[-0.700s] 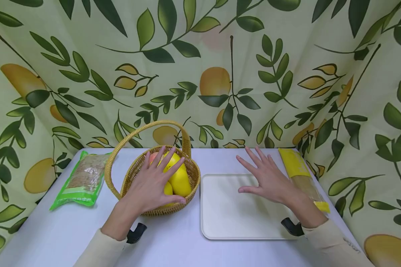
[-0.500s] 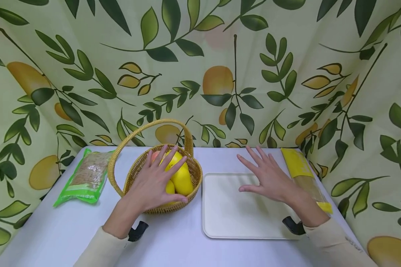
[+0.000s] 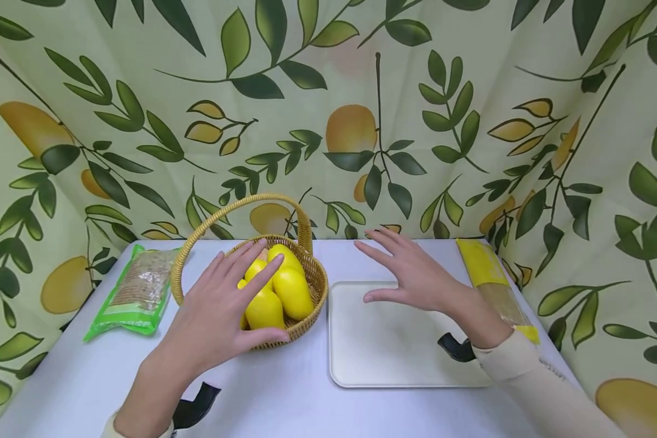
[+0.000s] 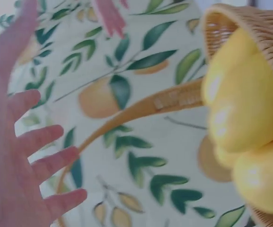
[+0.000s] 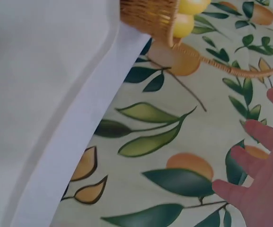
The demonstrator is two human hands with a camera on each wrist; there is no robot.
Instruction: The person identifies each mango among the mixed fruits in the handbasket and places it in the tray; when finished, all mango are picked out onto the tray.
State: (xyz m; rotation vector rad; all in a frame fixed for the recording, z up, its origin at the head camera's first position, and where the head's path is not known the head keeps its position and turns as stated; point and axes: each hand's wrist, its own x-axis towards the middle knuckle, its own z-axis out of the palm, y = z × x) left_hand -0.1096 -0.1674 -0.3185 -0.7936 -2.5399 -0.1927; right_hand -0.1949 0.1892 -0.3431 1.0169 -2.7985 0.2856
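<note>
Far left, a creased plastic packet point(image 3: 137, 286), green-edged with a clear middle showing brown contents, lies on the white tabletop point(image 3: 276, 389). Next along, here's the left hand point(image 3: 210, 304), fingers spread and nearly straight, gripping nothing, overlapping the near left side of the wicker basket point(image 3: 320, 283) in the head view. And the yellow fruits point(image 3: 294, 293)? They're nestled inside the basket, smooth, plump ovals with a soft gloss, to the right of those fingers, and the left wrist view shows a gap between fruit and fingertips. The woven handle point(image 3: 305, 234) makes a tall, ribbed arch. Just beside the basket lies the tray point(image 3: 383, 353) (pale, shallow, its corners neatly rounded). Over it hangs the right hand point(image 3: 413, 274), fingers extended and parted, thumb out, holding nothing, with the fruits well off to its left. Far right, a slim yellow packet point(image 3: 484, 267) with a see-through window is partly hidden by the right wrist. Behind it all, pale cloth point(image 3: 301, 109), printed with leaves and orange fruit shapes.
</note>
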